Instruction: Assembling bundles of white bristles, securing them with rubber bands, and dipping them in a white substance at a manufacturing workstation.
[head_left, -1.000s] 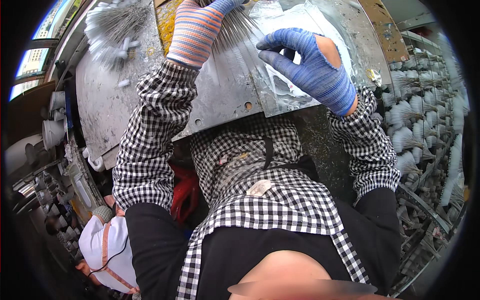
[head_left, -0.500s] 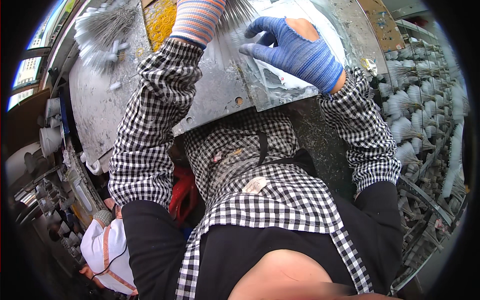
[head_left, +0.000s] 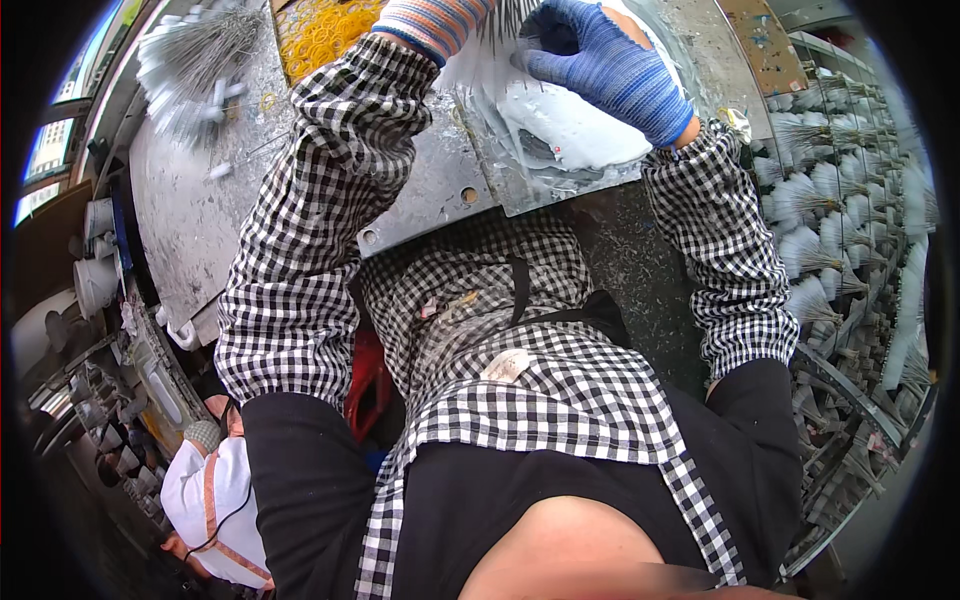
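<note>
At the top edge, my left hand (head_left: 435, 22) wears a striped orange, white and blue glove. Its fingers run out of the picture beside a bundle of thin grey wires (head_left: 497, 28), which it appears to grip. My right hand (head_left: 610, 75), in a blue knit glove with bare skin showing at the back, curls its fingers and thumb against the bundle's right side. Below the bundle, white paste (head_left: 590, 130) is spread thickly over a flat board (head_left: 520, 195). The upper part of the bundle is cut off.
On the metal table (head_left: 435, 200) lie a heap of yellow rubber bands (head_left: 322, 40) and a loose pile of white-tipped wires (head_left: 200, 60) at the left. A rack of similar bundles (head_left: 820, 190) stands at right. Another person (head_left: 215, 500) is at lower left.
My left hand and the bundle have moved right and up, over the paste board. My right hand has moved up, and its spread fingers have curled in at the bundle.
</note>
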